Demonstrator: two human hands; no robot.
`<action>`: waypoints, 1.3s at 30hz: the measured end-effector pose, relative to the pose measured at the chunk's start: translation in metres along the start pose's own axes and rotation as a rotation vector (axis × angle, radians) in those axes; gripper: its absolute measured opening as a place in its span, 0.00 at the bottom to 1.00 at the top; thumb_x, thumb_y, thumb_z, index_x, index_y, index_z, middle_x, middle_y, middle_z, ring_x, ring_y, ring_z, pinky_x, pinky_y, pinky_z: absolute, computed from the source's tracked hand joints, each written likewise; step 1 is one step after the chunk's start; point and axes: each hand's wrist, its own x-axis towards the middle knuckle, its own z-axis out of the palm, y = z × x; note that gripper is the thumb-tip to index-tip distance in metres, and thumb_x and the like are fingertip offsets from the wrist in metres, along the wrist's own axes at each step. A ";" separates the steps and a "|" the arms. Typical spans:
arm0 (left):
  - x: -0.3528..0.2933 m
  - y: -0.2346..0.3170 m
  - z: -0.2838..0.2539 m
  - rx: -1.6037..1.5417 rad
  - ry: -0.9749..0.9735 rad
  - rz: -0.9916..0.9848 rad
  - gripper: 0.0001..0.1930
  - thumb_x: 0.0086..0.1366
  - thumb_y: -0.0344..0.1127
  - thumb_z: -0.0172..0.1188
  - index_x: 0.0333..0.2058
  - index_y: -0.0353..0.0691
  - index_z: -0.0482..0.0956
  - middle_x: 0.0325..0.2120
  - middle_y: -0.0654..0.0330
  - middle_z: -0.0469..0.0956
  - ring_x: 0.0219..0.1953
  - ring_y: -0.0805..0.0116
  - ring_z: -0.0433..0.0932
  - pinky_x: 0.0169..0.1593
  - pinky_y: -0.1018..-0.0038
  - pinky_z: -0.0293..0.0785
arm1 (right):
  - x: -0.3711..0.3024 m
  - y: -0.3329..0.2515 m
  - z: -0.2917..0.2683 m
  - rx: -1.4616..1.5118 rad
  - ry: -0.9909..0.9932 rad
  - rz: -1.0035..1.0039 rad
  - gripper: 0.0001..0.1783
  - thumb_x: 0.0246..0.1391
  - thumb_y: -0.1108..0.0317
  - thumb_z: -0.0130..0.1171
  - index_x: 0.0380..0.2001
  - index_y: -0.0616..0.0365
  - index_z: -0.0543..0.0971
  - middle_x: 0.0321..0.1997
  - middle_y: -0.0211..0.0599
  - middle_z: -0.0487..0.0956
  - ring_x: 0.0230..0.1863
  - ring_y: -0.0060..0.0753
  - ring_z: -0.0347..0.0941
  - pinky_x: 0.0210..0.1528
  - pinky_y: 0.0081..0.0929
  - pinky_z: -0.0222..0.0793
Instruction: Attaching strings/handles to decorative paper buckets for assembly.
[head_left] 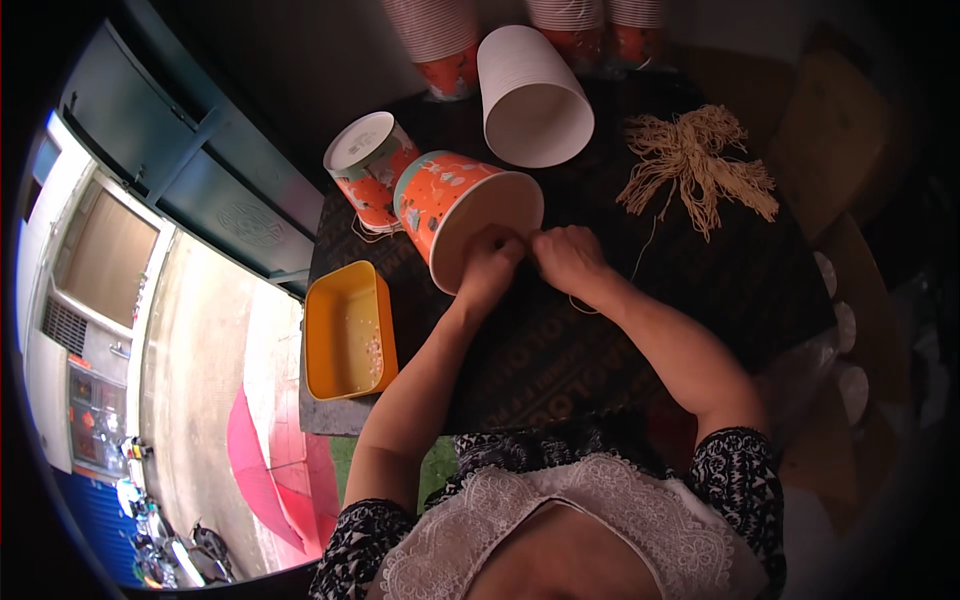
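Orange paper bucket: tipped on its side at the dark tabletop, mouth toward the person. Left hand is at the mouth's lower rim; right hand is just beside it, fingers curled. Whether either is clamped on rim or cord cannot be told; the fingertips are shadowed. Handling: likely light, with a stiff, thin wall that could dent; the smooth printed outside may slip. The rim is probably the firmest hold. Beige cord bundle, to the right, looks soft and tangle-prone.
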 end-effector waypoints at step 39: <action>-0.001 -0.012 -0.009 0.000 -0.070 0.134 0.09 0.57 0.31 0.62 0.33 0.30 0.78 0.25 0.54 0.79 0.28 0.69 0.78 0.31 0.72 0.74 | -0.014 -0.025 -0.037 0.719 0.116 -0.415 0.04 0.50 0.75 0.57 0.23 0.62 0.76 0.20 0.39 0.76 0.23 0.35 0.76 0.26 0.28 0.70</action>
